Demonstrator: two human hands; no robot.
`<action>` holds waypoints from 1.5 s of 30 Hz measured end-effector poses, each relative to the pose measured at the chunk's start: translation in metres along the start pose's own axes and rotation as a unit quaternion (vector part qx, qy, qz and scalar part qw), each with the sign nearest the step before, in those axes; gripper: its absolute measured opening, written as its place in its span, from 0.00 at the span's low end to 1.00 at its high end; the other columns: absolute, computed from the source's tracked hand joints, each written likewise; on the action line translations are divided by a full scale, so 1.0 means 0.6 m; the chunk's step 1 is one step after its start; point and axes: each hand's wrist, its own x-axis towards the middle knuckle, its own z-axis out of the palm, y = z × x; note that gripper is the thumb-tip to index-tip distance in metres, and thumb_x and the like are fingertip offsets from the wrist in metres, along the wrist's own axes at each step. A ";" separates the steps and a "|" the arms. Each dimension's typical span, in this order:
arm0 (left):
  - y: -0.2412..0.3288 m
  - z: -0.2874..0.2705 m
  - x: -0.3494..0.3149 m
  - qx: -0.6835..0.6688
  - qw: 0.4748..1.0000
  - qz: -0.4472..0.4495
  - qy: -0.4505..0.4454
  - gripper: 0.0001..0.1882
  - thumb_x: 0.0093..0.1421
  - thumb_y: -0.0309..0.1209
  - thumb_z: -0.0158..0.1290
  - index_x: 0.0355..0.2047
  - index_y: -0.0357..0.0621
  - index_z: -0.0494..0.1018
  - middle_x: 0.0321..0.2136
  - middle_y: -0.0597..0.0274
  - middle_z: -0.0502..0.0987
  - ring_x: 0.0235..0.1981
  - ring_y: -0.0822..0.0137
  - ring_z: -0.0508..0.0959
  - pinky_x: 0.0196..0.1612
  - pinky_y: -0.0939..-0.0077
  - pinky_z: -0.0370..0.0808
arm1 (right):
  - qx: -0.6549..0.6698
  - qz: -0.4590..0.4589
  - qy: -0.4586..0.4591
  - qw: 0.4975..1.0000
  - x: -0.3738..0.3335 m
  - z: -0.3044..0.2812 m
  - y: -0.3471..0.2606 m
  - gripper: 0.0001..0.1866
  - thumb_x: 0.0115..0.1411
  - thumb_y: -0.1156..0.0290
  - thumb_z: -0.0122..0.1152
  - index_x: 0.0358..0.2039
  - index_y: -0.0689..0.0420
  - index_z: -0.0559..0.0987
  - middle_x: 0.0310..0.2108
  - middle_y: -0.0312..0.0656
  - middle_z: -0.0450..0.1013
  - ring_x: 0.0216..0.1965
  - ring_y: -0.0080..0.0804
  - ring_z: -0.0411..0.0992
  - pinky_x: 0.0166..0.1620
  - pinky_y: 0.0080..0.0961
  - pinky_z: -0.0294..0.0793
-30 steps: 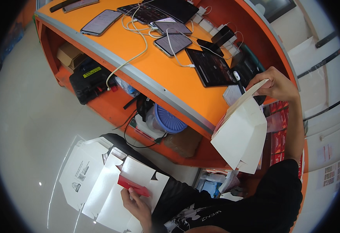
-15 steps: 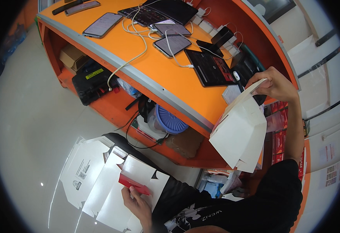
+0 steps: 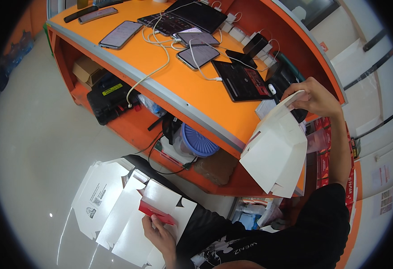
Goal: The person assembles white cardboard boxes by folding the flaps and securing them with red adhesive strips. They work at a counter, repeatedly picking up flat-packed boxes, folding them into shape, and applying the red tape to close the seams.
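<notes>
A large unfolded white carton sheet [image 3: 115, 210] lies across my lap, with flaps, cut notches and some black print. On it my left hand [image 3: 161, 235] is closed on a small red cardboard piece [image 3: 155, 211], perhaps a folded flap; I cannot tell whether it is joined to the sheet. At the desk's right end my right hand [image 3: 315, 98] pinches the top edge of a creased white cardboard piece [image 3: 279, 150]. That piece hangs tilted beside the desk edge, and its lower end has small tabs and slots. The fingertips of my right hand are partly hidden behind it.
On the orange desk [image 3: 196, 96] are several phones, a tablet [image 3: 241, 80], a laptop [image 3: 201, 13], tangled white cables and several chargers. Below, the shelf holds a black case [image 3: 111, 101], a blue-lidded tub [image 3: 198, 141] and a cardboard box [image 3: 86, 71]. Red boxes [image 3: 323, 166] are stacked at right.
The view has shifted slightly. The white piece in my right hand has swung a little left. My left hand keeps its place on the red piece.
</notes>
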 end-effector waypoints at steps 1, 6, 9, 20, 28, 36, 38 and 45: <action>-0.001 0.001 -0.002 -0.007 1.000 -0.004 0.003 0.14 0.78 0.30 0.43 0.39 0.30 0.70 0.32 0.55 0.72 0.33 0.69 0.73 0.36 0.74 0.75 | -0.005 0.002 -0.001 1.000 -0.001 -0.001 0.002 0.16 0.54 0.77 0.72 0.45 0.58 0.84 0.38 0.47 0.82 0.43 0.42 0.80 0.51 0.35 0.75; -0.004 -0.008 -0.008 0.022 0.999 0.016 -0.022 0.15 0.78 0.32 0.44 0.40 0.30 0.71 0.32 0.56 0.74 0.33 0.69 0.75 0.36 0.73 0.77 | -0.072 0.035 0.154 0.985 -0.021 -0.001 0.077 0.22 0.50 0.77 0.75 0.48 0.64 0.83 0.36 0.47 0.84 0.37 0.39 0.82 0.51 0.32 0.78; 0.031 -0.007 -0.016 0.053 0.998 0.024 -0.030 0.17 0.78 0.33 0.45 0.43 0.28 0.74 0.33 0.55 0.77 0.36 0.68 0.79 0.38 0.71 0.83 | -0.071 0.036 0.210 0.974 -0.009 0.001 0.085 0.33 0.49 0.76 0.77 0.57 0.65 0.77 0.42 0.53 0.81 0.42 0.42 0.81 0.54 0.33 0.76; 0.057 -0.037 -0.019 0.223 0.970 0.092 -0.042 0.17 0.73 0.33 0.52 0.43 0.25 0.78 0.31 0.36 0.80 0.31 0.48 0.80 0.39 0.59 0.75 | -0.346 -0.039 0.412 0.842 -0.038 0.094 0.052 0.38 0.58 0.72 0.71 0.69 0.55 0.69 0.70 0.43 0.65 0.69 0.45 0.64 0.70 0.40 0.64; 0.059 -0.033 -0.036 0.174 0.976 0.113 -0.062 0.14 0.74 0.29 0.50 0.48 0.27 0.77 0.35 0.42 0.80 0.32 0.54 0.84 0.33 0.65 0.81 | 0.328 -0.183 0.271 0.886 -0.077 0.437 -0.271 0.18 0.59 0.78 0.71 0.50 0.66 0.81 0.42 0.50 0.81 0.41 0.34 0.81 0.41 0.25 0.81; 0.055 -0.036 -0.043 0.114 0.987 0.067 -0.087 0.16 0.72 0.29 0.52 0.54 0.27 0.75 0.39 0.44 0.79 0.38 0.54 0.84 0.37 0.64 0.85 | 0.540 -0.086 0.020 0.837 0.149 0.601 -0.344 0.17 0.68 0.73 0.64 0.53 0.69 0.78 0.39 0.45 0.81 0.38 0.26 0.79 0.42 0.23 0.79; 0.051 -0.021 -0.057 0.117 0.988 0.057 -0.088 0.20 0.72 0.31 0.54 0.58 0.28 0.72 0.44 0.44 0.78 0.41 0.53 0.84 0.41 0.64 0.86 | 0.577 -0.093 -0.029 0.811 0.155 0.597 -0.340 0.15 0.68 0.73 0.64 0.51 0.68 0.78 0.38 0.43 0.81 0.37 0.23 0.79 0.42 0.21 0.79; 0.035 -0.006 -0.072 0.181 0.976 0.081 -0.091 0.33 0.66 0.33 0.62 0.66 0.29 0.65 0.54 0.44 0.72 0.53 0.52 0.80 0.53 0.62 0.86 | 0.593 -0.090 -0.049 0.798 0.165 0.592 -0.362 0.10 0.67 0.72 0.65 0.44 0.67 0.80 0.32 0.39 0.81 0.34 0.20 0.77 0.39 0.17 0.75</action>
